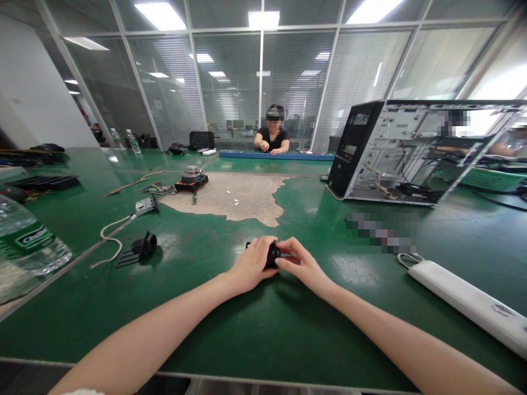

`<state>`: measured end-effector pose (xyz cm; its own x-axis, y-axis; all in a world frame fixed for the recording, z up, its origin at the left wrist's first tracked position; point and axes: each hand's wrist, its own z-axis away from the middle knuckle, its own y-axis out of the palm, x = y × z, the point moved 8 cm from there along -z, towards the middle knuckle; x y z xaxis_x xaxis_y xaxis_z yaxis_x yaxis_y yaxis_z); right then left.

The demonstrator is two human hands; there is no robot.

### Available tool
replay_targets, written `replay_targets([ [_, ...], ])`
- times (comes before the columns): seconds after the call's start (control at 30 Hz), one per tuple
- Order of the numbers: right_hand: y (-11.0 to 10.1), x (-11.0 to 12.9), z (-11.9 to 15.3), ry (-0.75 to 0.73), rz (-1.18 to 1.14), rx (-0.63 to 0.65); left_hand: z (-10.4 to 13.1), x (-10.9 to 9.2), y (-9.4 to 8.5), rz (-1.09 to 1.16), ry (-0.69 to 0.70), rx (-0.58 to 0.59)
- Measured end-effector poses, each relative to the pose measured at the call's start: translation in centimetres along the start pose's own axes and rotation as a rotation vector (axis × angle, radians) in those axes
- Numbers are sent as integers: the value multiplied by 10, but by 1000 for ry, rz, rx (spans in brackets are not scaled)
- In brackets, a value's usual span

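Note:
Near the middle of the green table, my left hand [251,266] is closed around a small black part [272,255]. From the other side, the thumb and fingers of my right hand [300,262] pinch the right end of the same part. Much of the part is covered by my fingers, and a bit of black shows beyond my left hand. A similar-looking black round part with prongs [144,247] lies on the table to the left, touched by neither hand.
A large water bottle [31,238] and a cord [107,236] are at left. Ahead lies a torn beige sheet [247,200] with a device [191,178]. An open computer case [358,153] and white power strip [465,302] stand right. A person [273,137] sits opposite.

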<state>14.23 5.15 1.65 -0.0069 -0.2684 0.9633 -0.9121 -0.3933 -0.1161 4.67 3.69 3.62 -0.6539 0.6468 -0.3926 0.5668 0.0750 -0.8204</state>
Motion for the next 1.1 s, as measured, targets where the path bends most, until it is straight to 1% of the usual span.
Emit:
replay_targets([
  [0.17,-1,-3,-2,25,31,-21,-1,1,1,12,0,-5],
  [0.23,0,-4,-2,38,43,-10,-1,1,1,21,-1,-8],
  [0.37,1,0,0,10,22,20,0,2,1,33,-5,-6],
  [0.53,-1,1,-1,9,13,-18,-1,1,1,21,-5,-6],
  [0.63,-1,0,-2,33,42,-31,-1,1,1,19,-9,-5],
  [0.73,0,-1,-1,34,53,-6,0,2,1,25,-15,-7],
  [0.83,1,1,0,12,16,12,0,2,1,26,-11,-5],
  [0.93,-1,0,0,13,-2,-12,0,1,1,21,-4,-6],
  [1.1,-2,-4,-2,42,36,-36,0,1,1,3,-2,-5],
])
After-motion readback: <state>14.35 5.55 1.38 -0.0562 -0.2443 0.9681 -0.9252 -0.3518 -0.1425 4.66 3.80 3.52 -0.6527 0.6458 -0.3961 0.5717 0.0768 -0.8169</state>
